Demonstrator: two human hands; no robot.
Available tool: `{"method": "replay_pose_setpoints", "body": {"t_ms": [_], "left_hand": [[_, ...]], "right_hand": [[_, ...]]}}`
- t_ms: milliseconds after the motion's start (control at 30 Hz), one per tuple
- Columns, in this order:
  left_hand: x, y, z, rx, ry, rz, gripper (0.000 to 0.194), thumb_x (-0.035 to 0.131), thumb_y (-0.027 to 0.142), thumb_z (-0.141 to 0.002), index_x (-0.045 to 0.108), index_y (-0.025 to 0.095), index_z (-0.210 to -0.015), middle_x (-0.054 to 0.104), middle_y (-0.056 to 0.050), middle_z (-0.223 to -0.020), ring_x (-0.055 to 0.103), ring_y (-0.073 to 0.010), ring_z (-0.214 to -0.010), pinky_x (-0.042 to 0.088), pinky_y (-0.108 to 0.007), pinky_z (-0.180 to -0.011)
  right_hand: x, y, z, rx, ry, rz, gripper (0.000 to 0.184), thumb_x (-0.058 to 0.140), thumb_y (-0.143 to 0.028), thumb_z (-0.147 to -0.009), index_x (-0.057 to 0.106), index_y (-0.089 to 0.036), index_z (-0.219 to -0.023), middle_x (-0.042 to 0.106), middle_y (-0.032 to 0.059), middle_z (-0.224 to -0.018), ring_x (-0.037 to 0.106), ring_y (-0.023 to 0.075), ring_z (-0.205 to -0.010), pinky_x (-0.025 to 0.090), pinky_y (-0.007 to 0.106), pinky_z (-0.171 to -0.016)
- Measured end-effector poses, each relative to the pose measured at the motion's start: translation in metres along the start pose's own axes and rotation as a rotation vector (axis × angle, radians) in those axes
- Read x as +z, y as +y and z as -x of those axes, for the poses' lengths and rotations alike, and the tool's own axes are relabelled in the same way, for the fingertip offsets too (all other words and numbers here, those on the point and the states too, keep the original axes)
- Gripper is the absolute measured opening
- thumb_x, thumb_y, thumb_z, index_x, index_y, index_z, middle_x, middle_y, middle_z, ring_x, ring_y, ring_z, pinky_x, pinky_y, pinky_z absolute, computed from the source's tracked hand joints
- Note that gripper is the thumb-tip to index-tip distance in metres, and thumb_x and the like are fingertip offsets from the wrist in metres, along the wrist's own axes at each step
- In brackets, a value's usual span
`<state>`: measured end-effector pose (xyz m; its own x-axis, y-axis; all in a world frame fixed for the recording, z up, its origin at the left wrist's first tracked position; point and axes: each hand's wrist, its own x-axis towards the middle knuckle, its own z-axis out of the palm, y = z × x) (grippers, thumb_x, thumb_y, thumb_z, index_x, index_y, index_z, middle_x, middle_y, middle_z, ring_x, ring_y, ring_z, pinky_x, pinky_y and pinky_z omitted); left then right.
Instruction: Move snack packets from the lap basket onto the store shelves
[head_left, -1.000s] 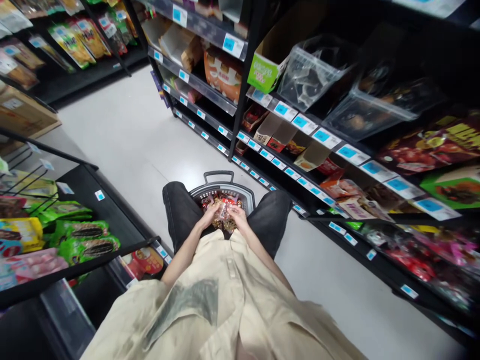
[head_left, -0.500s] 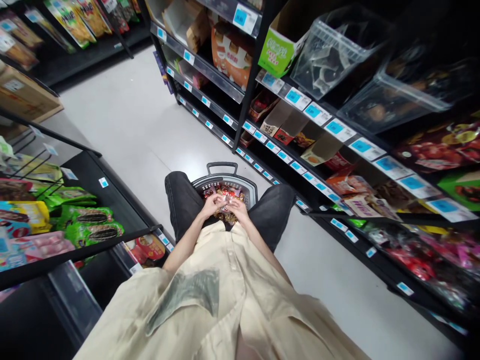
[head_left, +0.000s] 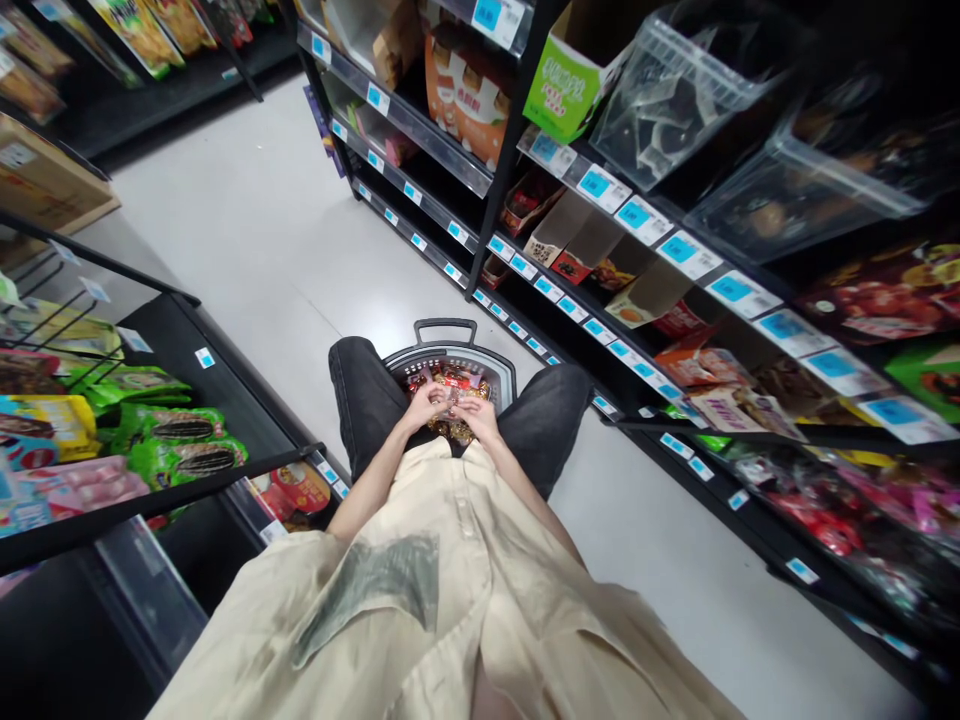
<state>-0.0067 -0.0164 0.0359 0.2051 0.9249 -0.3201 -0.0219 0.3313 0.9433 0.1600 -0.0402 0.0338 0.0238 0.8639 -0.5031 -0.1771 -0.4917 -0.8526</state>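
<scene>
A grey shopping basket (head_left: pixel 495 362) with a black rim and raised handle stands on the floor between my bent knees. Inside lie red and gold shiny wrapped packets (head_left: pixel 454 380). Over them my left hand (head_left: pixel 426 404) is closed, thumb and fingers drawn together in a pinch. Close beside it, on the right, my right hand (head_left: pixel 477 414) is closed too, its fingertips turned toward the left hand's. Something small and shiny seems to be between the fingertips, too small to name. My hands cover part of the basket's contents.
Black shelves (head_left: pixel 420 220) with price tags run along the right, carrying boxes, clear plastic bins (head_left: pixel 667 110) and bagged snacks. On the left, a low rack holds green snack bags (head_left: pixel 184 440). A cardboard box (head_left: pixel 52 185) sits further back. Grey floor (head_left: pixel 225 200) runs between.
The view has shifted slightly. Both hands stay over the basket, fingers still pinched close together, with only a slight movement of the fingers.
</scene>
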Motion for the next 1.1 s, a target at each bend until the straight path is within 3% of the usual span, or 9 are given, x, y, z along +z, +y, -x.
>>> {"method": "replay_pose_setpoints", "body": {"t_ms": [300, 533, 867, 1100], "left_hand": [[0.002, 0.013, 0.004, -0.051, 0.025, 0.026, 0.035, 0.084, 0.037, -0.064, 0.059, 0.017, -0.077, 0.063, 0.002, -0.074, 0.058, -0.0119, -0.068, 0.045, -0.025, -0.07], [0.0, 0.01, 0.003, -0.086, 0.036, 0.066, 0.036, 0.086, 0.035, -0.062, 0.059, 0.016, -0.074, 0.063, 0.003, -0.071, 0.058, -0.0109, -0.065, 0.044, -0.023, -0.067], [0.001, 0.01, 0.003, -0.091, -0.018, 0.035, 0.041, 0.09, 0.04, -0.058, 0.063, 0.015, -0.075, 0.061, 0.003, -0.066, 0.055, -0.0097, -0.06, 0.042, -0.022, -0.061], [0.002, 0.009, 0.001, -0.104, 0.02, 0.071, 0.041, 0.09, 0.039, -0.057, 0.066, 0.015, -0.08, 0.069, -0.001, -0.078, 0.062, -0.0136, -0.072, 0.05, -0.028, -0.074]], "right_hand": [[0.002, 0.001, 0.002, -0.03, -0.005, 0.034, 0.047, 0.094, -0.044, -0.043, 0.071, -0.019, -0.076, 0.075, 0.005, -0.074, 0.072, 0.0213, -0.071, 0.059, 0.034, -0.074], [0.004, -0.004, 0.004, -0.014, -0.043, 0.011, 0.043, 0.09, -0.048, -0.053, 0.072, -0.019, -0.08, 0.075, 0.0032, -0.078, 0.072, 0.0207, -0.074, 0.059, 0.033, -0.075], [0.0, -0.003, -0.001, -0.054, 0.057, 0.002, 0.043, 0.087, -0.044, -0.056, 0.073, -0.019, -0.087, 0.077, 0.0076, -0.089, 0.072, 0.0229, -0.087, 0.058, 0.036, -0.083], [0.0, -0.002, -0.003, -0.116, 0.073, 0.036, 0.041, 0.087, -0.045, -0.056, 0.072, -0.019, -0.085, 0.076, 0.0073, -0.087, 0.071, 0.0211, -0.081, 0.058, 0.035, -0.081]]}}
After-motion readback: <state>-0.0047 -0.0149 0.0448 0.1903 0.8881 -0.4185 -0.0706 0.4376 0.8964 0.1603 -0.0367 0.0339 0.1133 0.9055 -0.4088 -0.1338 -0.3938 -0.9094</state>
